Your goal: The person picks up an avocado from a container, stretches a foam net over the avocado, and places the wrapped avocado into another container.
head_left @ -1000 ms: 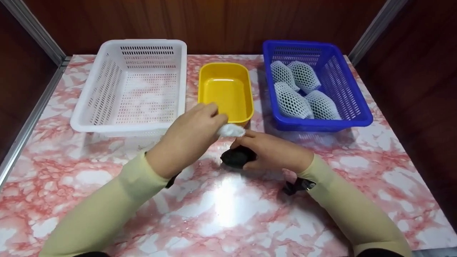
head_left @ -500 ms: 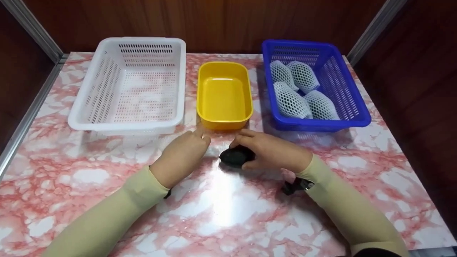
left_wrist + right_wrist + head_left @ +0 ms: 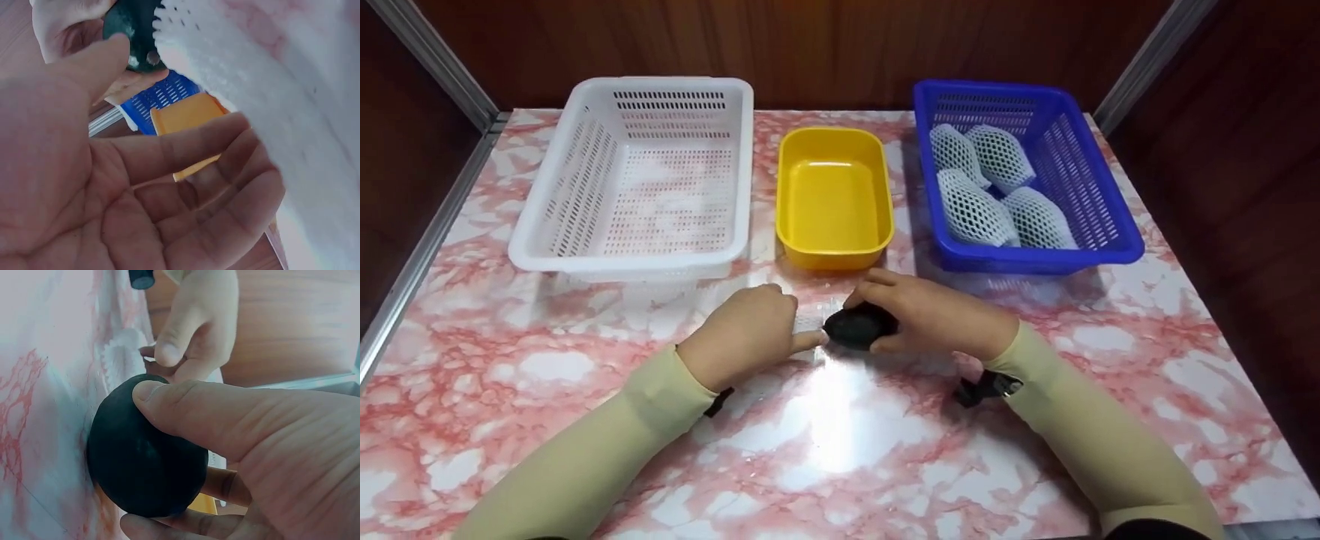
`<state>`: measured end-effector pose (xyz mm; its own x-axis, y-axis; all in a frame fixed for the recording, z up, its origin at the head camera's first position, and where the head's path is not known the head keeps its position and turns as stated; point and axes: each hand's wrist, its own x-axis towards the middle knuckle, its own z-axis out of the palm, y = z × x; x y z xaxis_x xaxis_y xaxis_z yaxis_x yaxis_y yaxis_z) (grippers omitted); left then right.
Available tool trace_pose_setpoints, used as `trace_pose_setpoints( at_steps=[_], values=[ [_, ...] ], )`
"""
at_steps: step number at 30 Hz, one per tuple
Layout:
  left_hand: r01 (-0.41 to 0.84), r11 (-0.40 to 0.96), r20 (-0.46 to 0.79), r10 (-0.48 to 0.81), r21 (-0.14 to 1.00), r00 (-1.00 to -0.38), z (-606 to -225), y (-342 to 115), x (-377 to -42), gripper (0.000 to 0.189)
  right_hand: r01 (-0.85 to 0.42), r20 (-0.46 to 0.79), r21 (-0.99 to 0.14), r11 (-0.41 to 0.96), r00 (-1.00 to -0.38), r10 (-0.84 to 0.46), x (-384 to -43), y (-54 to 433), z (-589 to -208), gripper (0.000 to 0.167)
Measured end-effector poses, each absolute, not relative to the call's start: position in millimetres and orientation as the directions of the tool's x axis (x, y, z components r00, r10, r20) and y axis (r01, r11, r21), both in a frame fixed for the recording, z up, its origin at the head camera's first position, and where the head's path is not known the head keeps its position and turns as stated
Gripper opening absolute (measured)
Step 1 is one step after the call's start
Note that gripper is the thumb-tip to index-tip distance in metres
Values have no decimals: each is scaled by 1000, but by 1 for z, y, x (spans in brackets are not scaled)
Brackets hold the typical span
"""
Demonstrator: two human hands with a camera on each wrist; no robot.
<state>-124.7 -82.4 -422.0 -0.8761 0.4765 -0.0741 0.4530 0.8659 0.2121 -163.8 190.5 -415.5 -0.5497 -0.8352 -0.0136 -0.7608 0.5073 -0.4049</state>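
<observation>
A dark green avocado [image 3: 859,327] lies on the table, gripped by my right hand [image 3: 937,315]. In the right wrist view the thumb presses the avocado [image 3: 146,450] from one side, with fingers on the other. Its small stem end faces my left hand [image 3: 746,334]. A white foam fruit net [image 3: 808,324] lies between the left hand and the avocado, mostly hidden in the head view. In the left wrist view the left fingertips touch the net [image 3: 247,79], while the thumb is stretched apart from it towards the avocado. The net's open scalloped edge is close to the stem end.
Behind the hands stands a yellow tub [image 3: 834,259]. To its left is a white slotted basket [image 3: 630,264]. On the right, a blue basket [image 3: 1035,256] contains several fruits in white foam nets [image 3: 971,210]. The table [image 3: 840,465] has a glossy red-and-white marbled top.
My left hand has come down from the yellow tub's front to the table with the foam net, then its thumb has stretched out towards the avocado. The right hand keeps its grip in place.
</observation>
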Motion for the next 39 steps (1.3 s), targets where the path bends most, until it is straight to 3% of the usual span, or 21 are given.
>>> trace_pose_setpoints(
  at_steps=[7,13,18,24,27,30,36,39],
  values=[
    [423,896,-105,438,136,-893,-423,-73,-123,49,-755,-13,-396,523,-565,-825,-163,195,-415,55],
    [396,915,-69,401,81,-913,-427,-67,-119,63,-761,-15,-346,550,-581,-814,-161,195,-413,57],
    [426,900,14,427,96,-904,-428,-68,-118,33,-743,-45,-320,588,-608,-793,-160,195,-411,57],
    [556,822,43,556,124,-830,-420,-78,-120,12,-728,-66,-332,600,-616,-785,-161,194,-411,55],
    [593,799,32,593,100,-804,-418,-83,-121,14,-725,-70,-340,599,-616,-785,-161,194,-411,54],
    [566,817,33,566,110,-824,-419,-86,-123,18,-726,-73,-339,598,-613,-786,-162,193,-412,54],
    [435,864,94,425,254,-900,-427,-87,-131,55,-731,-68,-332,596,-612,-788,-162,191,-412,54],
    [439,855,99,429,275,-898,-427,-89,-134,43,-733,-62,-327,597,-613,-787,-162,191,-413,53]
  ],
)
